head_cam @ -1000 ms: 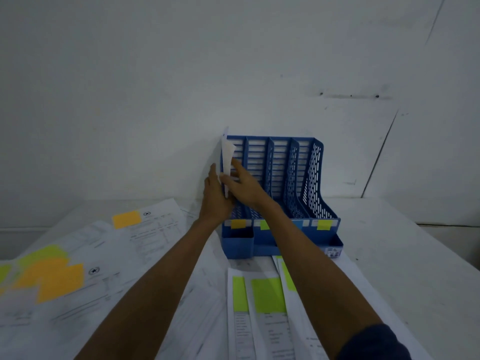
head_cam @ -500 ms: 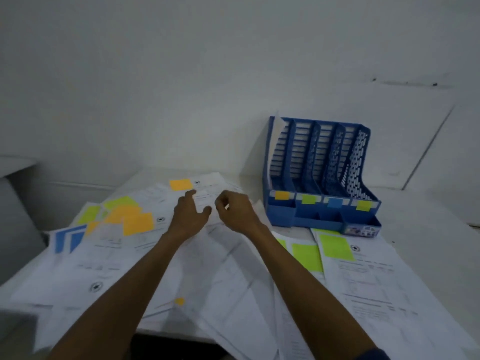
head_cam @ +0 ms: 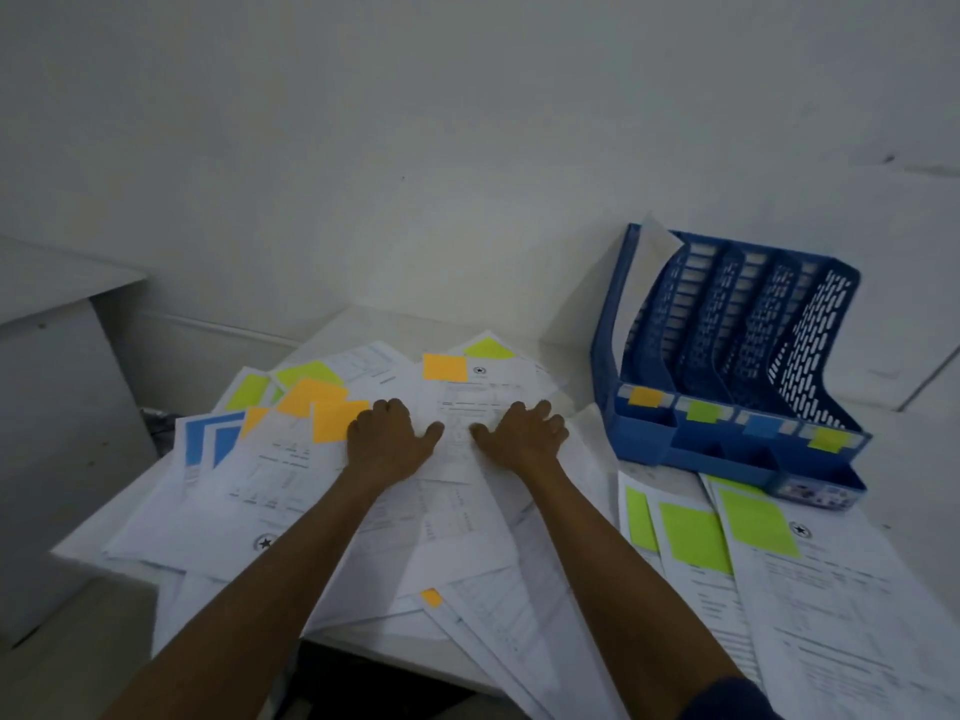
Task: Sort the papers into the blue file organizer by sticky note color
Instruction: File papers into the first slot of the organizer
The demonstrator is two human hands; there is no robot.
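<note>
From the head view, both your arms reach forward over a loose pile of papers [head_cam: 291, 491] that covers the left and middle of the counter [head_cam: 914, 459] and hangs over its near edge. Your left grip [head_cam: 389, 439] lies palm down on the pile. Its thumb is spread and its fingers press on the paper, closed round nothing. Your right grip [head_cam: 522, 436] lies the same way just beside it, thumb pointing toward the left one. Both rest on a printed sheet [head_cam: 467, 407] that carries an orange sticky note [head_cam: 445, 367] at its far end.

Left of your left grip lie more orange notes [head_cam: 332, 420], green notes [head_cam: 249, 392] toward the far left corner, and blue notes [head_cam: 200, 441] at the left edge.

The blue file organizer [head_cam: 696, 452] stands at the far right of the counter, close to the wall. Its front labels run orange [head_cam: 645, 396], green [head_cam: 701, 410], blue [head_cam: 759, 424] and yellow [head_cam: 826, 439], left to right. One white sheet [head_cam: 644, 272] stands in the leftmost compartment, above the orange label.

Between the organizer and the near right corner lie sheets with large green notes [head_cam: 693, 537].
</note>
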